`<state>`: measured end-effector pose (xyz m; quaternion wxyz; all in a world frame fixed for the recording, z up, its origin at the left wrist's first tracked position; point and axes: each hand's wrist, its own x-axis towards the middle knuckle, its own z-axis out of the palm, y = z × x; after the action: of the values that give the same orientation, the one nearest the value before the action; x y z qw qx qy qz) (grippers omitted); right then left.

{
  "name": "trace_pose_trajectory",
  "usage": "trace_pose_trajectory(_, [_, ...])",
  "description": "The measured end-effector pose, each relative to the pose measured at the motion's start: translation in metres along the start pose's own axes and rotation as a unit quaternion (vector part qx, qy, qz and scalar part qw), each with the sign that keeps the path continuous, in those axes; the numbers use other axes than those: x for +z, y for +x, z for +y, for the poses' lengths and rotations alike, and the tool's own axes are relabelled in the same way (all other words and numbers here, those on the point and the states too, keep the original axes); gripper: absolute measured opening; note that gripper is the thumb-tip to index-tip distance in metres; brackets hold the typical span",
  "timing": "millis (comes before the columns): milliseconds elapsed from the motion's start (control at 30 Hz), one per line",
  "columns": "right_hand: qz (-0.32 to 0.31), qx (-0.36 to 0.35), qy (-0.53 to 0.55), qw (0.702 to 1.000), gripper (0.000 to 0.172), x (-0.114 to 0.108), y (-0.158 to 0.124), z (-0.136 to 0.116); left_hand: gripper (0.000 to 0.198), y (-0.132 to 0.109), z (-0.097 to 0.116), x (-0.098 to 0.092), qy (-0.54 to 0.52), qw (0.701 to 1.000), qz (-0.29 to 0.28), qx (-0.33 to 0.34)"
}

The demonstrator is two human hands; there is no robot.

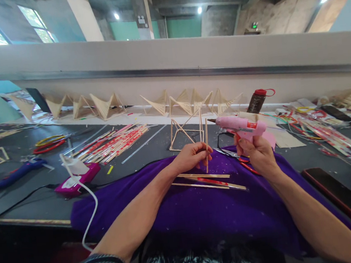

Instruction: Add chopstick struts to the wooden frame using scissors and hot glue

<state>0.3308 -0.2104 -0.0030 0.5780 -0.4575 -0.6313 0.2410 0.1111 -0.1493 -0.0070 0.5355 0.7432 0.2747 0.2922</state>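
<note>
A person sits at a dark table (100, 133), a purple cloth (209, 218) spread before them. The left hand (193, 154), its fingers pinched together, holds a thin wooden stick (206, 132) nearly upright above the cloth. The right hand (257, 154) is wrapped around the handle of a pink glue gun (239, 125), whose tip points left, just beside the stick's upper end; whether they touch cannot be told. If the gun is hot, a small slip of either hand could bring the tip down onto the left fingers. Too hard a squeeze might drip glue onto the cloth or onto the loose sticks (203, 176) lying below, sticking them there. Held by so narrow a pinch, the stick could tilt if the tip nudges it. Red-handled scissors (250, 166) lie beneath the gun, where a lowered wrist might knock them. Just beyond the left hand stands a light stick frame (184, 131), which a careless forward push could topple.
</note>
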Motion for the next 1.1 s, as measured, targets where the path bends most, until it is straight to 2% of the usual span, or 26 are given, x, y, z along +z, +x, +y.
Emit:
trace_pose_trajectory(967, [0.048,-0.017,-0.05,0.997,0.02,-0.004,0.001,0.012,0.019,0.0,0.001,-0.001,0.045,0.999,-0.007,-0.016])
trace_pose_trajectory(1100, [0.039,-0.019,-0.033,0.999,0.02,-0.003,0.002,0.01,0.02,0.0,0.0,-0.001,0.047,0.999,-0.009,-0.018])
